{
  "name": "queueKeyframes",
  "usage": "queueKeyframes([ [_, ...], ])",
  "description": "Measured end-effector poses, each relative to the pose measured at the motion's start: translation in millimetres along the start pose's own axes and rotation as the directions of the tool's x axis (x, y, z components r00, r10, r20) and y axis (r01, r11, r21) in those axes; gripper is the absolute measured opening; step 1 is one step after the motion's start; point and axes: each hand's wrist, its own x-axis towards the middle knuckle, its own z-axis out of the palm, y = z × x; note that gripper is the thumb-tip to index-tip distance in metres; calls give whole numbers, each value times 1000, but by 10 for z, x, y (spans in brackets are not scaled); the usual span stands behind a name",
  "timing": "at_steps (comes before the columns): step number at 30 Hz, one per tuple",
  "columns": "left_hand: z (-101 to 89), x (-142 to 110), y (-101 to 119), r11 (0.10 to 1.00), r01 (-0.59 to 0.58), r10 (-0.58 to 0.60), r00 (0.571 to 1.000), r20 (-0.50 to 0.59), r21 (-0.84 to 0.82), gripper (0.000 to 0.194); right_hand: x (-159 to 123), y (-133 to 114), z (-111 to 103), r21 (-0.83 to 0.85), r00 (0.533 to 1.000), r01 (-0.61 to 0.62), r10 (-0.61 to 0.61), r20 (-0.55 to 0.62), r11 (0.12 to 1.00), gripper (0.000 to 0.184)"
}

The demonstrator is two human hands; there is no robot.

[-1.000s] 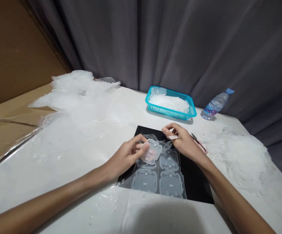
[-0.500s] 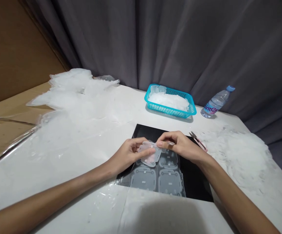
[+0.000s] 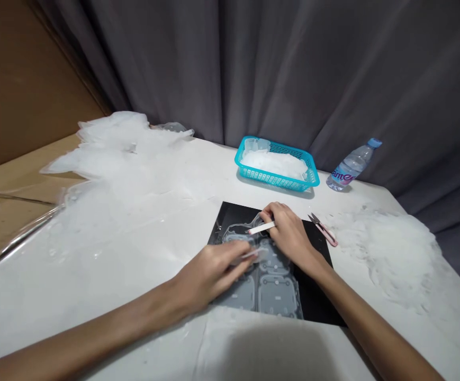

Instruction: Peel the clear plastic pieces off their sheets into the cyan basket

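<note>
My left hand (image 3: 222, 264) is closed on a small translucent plastic piece (image 3: 256, 254), blurred by motion and held nearly edge-on. My right hand (image 3: 289, 233) grips a slim white stick-like tool (image 3: 262, 227) that points left; its kind is not clear. Its fingertips also touch a thin clear plastic strip (image 3: 235, 227), which curves away to the left. Below both hands, a translucent sheet of moulded rounded-square pieces (image 3: 279, 297) lies on a black mat (image 3: 317, 296). My left hand covers part of this sheet.
A turquoise basket (image 3: 277, 182) with translucent pieces stands at the back, beside a water bottle (image 3: 351, 166). Pink-handled thread snips (image 3: 325, 232) lie right of the mat. Translucent plastic heaps lie at left (image 3: 114, 148) and right (image 3: 400, 254). Grey curtain (image 3: 273, 69) hangs behind.
My left hand has turned and lowered slightly, tilting the piece from flat-facing to edge-on. My right hand has moved away from that piece, and the white tool now shows in it.
</note>
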Motion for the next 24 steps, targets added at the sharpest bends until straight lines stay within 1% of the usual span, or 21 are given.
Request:
queueKeyframes([
  [1, -22, 24, -24, 989, 116, -117, 993, -7, -92, 25, 19, 47, -21, -1, 1000, -3, 3, -11, 1000, 15],
  [2, -44, 49, -51, 959, 222, -226, 974, -2, -179, 27, 32, 85, -56, 5, 1000, -3, 3, -21, 1000, 13],
  [3, -62, 73, -76, 917, 303, -311, 950, 12, -261, 30, 40, 109, -104, 16, 999, 0, 0, -35, 1000, 12],
  [4, -77, 96, -98, 871, 357, -369, 929, 28, -338, 32, 42, 117, -163, 40, 999, 8, -6, -50, 999, 14],
  [6, -89, 133, -122, 778, 405, -428, 901, 67, -480, 35, 35, 88, -303, 138, 998, 32, -26, -49, 990, 20],
  [7, -89, 147, -125, 737, 409, -437, 896, 82, -538, 35, 27, 55, -375, 209, 999, 43, -41, -15, 977, 22],
  [8, -86, 157, -123, 701, 407, -440, 893, 94, -586, 33, 16, 15, -443, 282, 997, 45, -61, 46, 958, 24],
  [10, -76, 169, -112, 643, 400, -441, 891, 111, -653, 30, -8, -67, -549, 387, 973, 27, -113, 200, 922, 27],
  [12, -67, 174, -101, 601, 398, -441, 888, 128, -693, 28, -30, -128, -602, 433, 935, 13, -164, 313, 901, 25],
  [14, -61, 176, -95, 559, 403, -451, 881, 143, -725, 27, -45, -151, -607, 455, 911, -2, -186, 368, 890, 21],
  [16, -56, 181, -92, 489, 416, -464, 868, 176, -767, 27, -54, -143, -582, 475, 901, -42, -172, 397, 879, 21],
  [17, -53, 184, -89, 436, 423, -466, 861, 203, -795, 27, -56, -134, -565, 485, 901, -64, -158, 403, 872, 22],
  [19, -48, 195, -81, 316, 431, -460, 849, 261, -845, 29, -57, -115, -531, 509, 911, -93, -133, 390, 856, 24],
  [21, -48, 208, -68, 218, 430, -454, 839, 299, -876, 30, -55, -106, -502, 538, 924, -108, -116, 365, 836, 27],
  [22, -50, 215, -62, 188, 427, -453, 837, 308, -884, 30, -54, -106, -491, 554, 928, -114, -111, 356, 824, 28],
  [24, -57, 226, -52, 155, 417, -449, 837, 312, -896, 29, -51, -106, -475, 585, 930, -128, -107, 351, 801, 27],
])
